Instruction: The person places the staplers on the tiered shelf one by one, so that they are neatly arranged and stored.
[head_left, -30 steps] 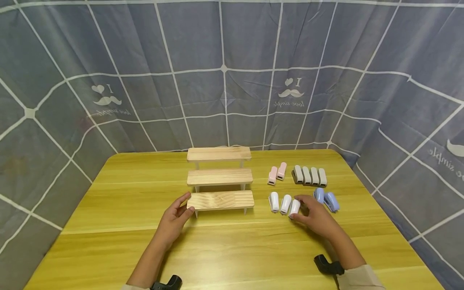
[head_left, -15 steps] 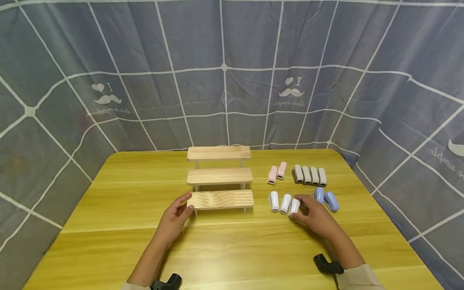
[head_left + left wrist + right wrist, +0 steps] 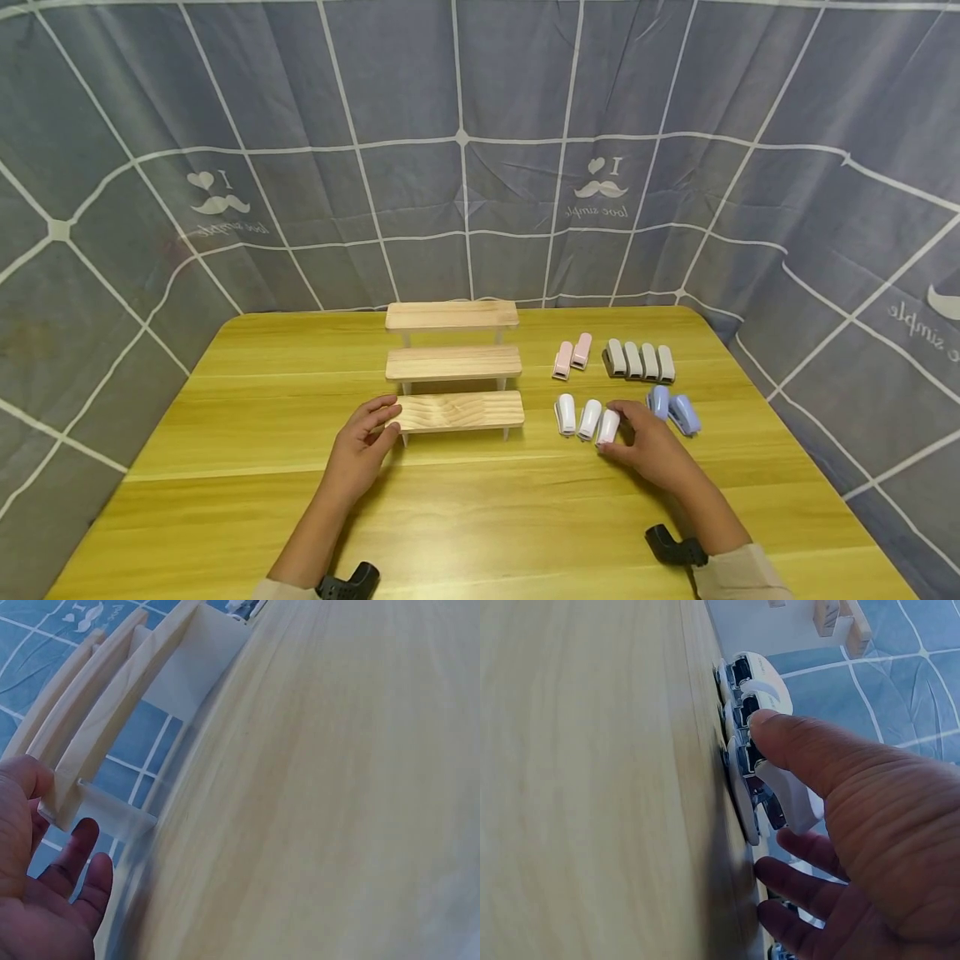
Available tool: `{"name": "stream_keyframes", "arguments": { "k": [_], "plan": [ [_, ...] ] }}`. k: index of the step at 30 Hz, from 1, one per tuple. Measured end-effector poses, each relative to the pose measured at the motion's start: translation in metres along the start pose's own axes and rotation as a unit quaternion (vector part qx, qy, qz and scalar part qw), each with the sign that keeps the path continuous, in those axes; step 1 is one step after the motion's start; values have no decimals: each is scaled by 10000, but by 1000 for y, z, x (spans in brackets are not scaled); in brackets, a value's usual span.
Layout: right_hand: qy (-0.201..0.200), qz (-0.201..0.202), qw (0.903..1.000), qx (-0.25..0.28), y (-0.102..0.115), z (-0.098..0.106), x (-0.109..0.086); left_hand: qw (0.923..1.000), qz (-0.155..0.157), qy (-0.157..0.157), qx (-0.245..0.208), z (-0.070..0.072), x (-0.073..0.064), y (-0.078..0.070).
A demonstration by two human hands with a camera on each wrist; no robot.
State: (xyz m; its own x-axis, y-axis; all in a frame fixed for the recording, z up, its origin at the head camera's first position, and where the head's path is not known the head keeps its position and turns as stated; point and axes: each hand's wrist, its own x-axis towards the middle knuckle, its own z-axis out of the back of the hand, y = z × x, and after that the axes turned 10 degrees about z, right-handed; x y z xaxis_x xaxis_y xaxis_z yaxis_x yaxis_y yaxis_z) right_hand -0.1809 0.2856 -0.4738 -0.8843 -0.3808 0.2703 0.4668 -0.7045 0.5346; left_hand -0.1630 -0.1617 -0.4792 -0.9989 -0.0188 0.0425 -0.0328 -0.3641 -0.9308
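A three-tier wooden step shelf (image 3: 459,412) stands at mid table. My left hand (image 3: 356,454) holds the left end of its lowest board; in the left wrist view, the thumb lies on the board end (image 3: 61,796) and the other fingers spread behind and below. Right of the shelf, three small white staplers stand in a row. My right hand (image 3: 651,446) pinches the rightmost white stapler (image 3: 609,427) at its two ends, thumb at the near end. In the right wrist view this stapler (image 3: 799,799) rests on the table beside the others, its far end hidden.
Two pink staplers (image 3: 562,360) sit behind the white ones. Several grey staplers (image 3: 633,360) form a tight row at the back right. Two blue staplers (image 3: 684,414) lie just beyond my right hand. A grey checked curtain (image 3: 517,200) surrounds the wooden table (image 3: 480,517).
The head view has shifted very slightly. My left fingertips reach a little further over the lowest board's end. My right hand stays at the white stapler.
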Motion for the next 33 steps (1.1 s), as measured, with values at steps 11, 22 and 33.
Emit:
{"name": "stream_keyframes", "arguments": {
  "k": [11, 22, 33],
  "plan": [
    [-10, 28, 9999, -119, -3, -3, -1, 10000, 58, -24, 30, -2, -1, 0],
    [2, -32, 9998, -201, -2, -1, 0, 9999, 13, -92, 51, -2, -2, 0],
    [-53, 20, 9999, -111, -2, 2, 1, 9999, -41, -98, 42, -3, 0, 2]
  ]
}}
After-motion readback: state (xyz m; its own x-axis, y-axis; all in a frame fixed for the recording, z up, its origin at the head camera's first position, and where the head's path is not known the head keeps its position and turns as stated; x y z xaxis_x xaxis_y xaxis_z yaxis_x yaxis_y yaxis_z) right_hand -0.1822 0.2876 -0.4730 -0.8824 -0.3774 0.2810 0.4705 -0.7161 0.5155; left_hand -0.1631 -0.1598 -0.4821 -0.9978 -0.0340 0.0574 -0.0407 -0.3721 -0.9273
